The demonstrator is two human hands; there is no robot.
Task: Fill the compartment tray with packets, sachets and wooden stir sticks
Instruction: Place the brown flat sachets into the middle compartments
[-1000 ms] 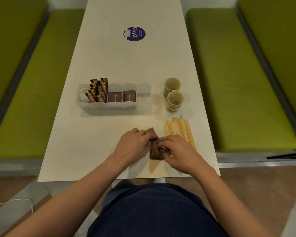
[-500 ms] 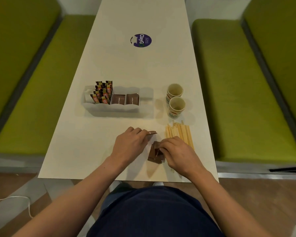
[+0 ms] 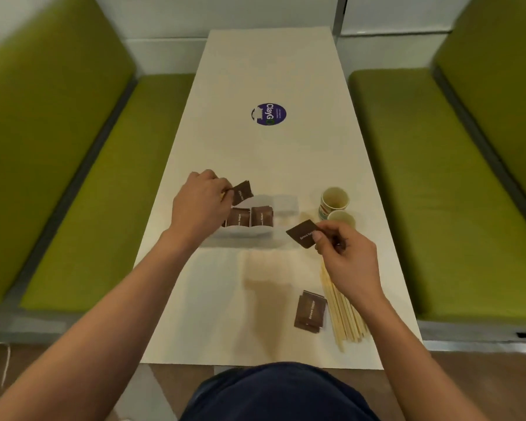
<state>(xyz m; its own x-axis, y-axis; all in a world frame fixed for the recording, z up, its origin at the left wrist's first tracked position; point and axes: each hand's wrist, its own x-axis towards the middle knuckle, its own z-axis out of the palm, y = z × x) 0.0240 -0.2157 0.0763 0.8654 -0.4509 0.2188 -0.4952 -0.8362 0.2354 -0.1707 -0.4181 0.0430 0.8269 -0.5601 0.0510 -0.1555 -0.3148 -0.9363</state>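
Packet [image 3: 243, 192] in left hand [image 3: 199, 205] now over tray [image 3: 245, 234]

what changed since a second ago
Both hands left the brown packet pile. The left hand carried a pinched packet forward over the tray; the right hand lifted a second packet toward it. Cups and stir sticks stayed put.

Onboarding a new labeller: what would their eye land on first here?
The left hand pinches a brown packet above the white compartment tray, and the right hand pinches a second packet by the tray's right end. A loose packet pile and wooden stir sticks lie side by side closer to the person. A purple sticker sits farther up the table.
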